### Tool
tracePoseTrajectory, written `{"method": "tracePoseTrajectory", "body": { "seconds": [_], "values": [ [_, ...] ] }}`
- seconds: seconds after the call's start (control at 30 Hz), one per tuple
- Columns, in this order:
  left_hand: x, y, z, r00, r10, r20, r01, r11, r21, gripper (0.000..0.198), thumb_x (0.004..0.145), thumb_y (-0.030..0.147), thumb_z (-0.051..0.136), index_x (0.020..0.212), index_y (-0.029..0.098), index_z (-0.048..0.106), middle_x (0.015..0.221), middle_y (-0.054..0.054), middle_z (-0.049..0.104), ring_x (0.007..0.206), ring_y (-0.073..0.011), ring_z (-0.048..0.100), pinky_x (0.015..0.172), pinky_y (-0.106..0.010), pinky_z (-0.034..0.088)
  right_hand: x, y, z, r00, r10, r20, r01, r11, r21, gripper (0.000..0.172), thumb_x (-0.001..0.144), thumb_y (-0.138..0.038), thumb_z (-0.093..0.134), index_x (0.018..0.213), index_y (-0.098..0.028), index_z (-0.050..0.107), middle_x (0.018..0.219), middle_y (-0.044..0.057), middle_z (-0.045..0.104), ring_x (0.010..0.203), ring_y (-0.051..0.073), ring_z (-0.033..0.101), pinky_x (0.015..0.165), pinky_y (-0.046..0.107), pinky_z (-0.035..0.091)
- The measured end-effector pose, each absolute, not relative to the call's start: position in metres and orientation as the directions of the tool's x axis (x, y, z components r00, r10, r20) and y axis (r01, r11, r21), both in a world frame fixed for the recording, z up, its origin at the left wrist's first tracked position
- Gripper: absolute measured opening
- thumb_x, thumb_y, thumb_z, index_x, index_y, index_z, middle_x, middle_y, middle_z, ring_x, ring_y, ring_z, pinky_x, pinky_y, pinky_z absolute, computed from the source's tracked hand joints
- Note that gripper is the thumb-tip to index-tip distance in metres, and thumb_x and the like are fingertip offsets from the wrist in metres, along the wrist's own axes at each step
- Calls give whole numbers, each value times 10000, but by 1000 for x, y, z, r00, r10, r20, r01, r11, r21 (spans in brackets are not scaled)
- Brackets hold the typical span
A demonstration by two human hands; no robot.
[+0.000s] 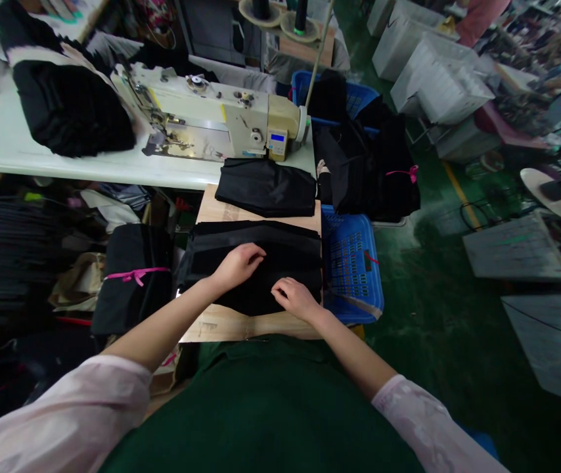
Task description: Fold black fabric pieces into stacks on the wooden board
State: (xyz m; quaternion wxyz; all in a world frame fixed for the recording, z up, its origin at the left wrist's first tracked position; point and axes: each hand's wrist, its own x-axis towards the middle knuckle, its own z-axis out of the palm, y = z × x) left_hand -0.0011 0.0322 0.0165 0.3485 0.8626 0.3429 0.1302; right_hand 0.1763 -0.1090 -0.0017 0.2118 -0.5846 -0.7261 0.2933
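A stack of black fabric pieces (255,234) lies flat on a light wooden board (211,326) in front of my body. Above its left-middle part is my left hand (238,264), its fingers curled and the fingertips drawn together on the black cloth. My right hand (296,297) is lower and to the right, thumb and fingers pinched at the cloth near the stack's front. Dark cloth against dark cloth hides exactly which layer the fingers hold. Farther up the board, a second folded black fabric stack (267,187) rests against the sewing table's edge.
A sewing machine (244,118) stands on the white table (162,172), with a black fabric pile (71,108) to its left. A blue basket (352,263) is right of the board. Black bundles with pink ties (135,276) lie left, and others (374,164) lie right.
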Motion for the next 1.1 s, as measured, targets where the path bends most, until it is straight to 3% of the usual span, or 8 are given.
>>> {"method": "tracePoseTrajectory", "body": {
  "seconds": [0.07,0.17,0.3,0.43,0.57,0.73,0.9,1.1],
  "values": [
    [-14,16,17,795,591,-140,430,-384,817,267,903,360,490,942,174,678,910,-45,697,859,-185,640,812,-286,492,176,-106,-1,-190,978,-82,746,89,-660,87,901,-149,540,875,-188,613,813,24,635,777,160,579,703,270,443],
    [-32,4,9,829,502,-247,433,-295,852,293,866,416,530,948,190,696,942,-38,717,881,-192,650,827,-289,489,175,-103,2,-139,989,-58,757,68,-649,97,910,-144,521,913,-190,606,833,35,632,790,170,575,703,279,439],
    [-36,5,-1,746,616,-252,485,-244,840,297,866,386,476,941,183,679,923,-43,712,870,-198,643,820,-303,479,173,-102,12,-136,981,138,796,191,-575,138,929,-169,499,919,-190,635,950,78,643,916,200,550,814,334,425],
    [-29,13,-1,698,663,-271,518,-207,830,315,858,413,451,877,174,655,816,-29,682,785,-190,621,754,-290,474,174,-104,12,-306,943,130,782,327,-531,133,918,-284,583,887,-197,680,930,58,683,911,194,558,800,333,412],
    [-28,21,0,708,642,-295,527,-202,825,342,849,443,453,886,169,655,842,-37,684,806,-192,617,787,-291,471,176,-106,-1,-369,927,66,737,336,-586,118,899,-270,618,896,-182,696,913,49,703,862,173,584,775,299,438],
    [-30,22,4,752,583,-306,509,-218,833,360,855,469,465,919,171,657,882,-40,693,849,-196,620,819,-294,467,175,-106,-4,-269,963,-19,726,189,-662,148,924,-178,545,855,-188,676,896,36,691,846,155,595,782,275,453],
    [-31,16,11,815,486,-315,469,-235,851,370,830,500,548,981,182,663,944,-40,705,883,-197,632,823,-288,471,170,-98,-2,-148,983,-110,816,59,-575,126,908,-148,532,859,-193,639,811,36,657,774,173,594,690,276,450],
    [-25,23,11,821,472,-320,509,-352,786,267,866,360,471,935,193,668,902,-35,707,839,-184,634,794,-272,463,170,-97,2,-167,986,-9,830,136,-540,156,919,-150,513,1048,-174,597,942,82,653,903,201,599,783,321,488]
  ]
}}
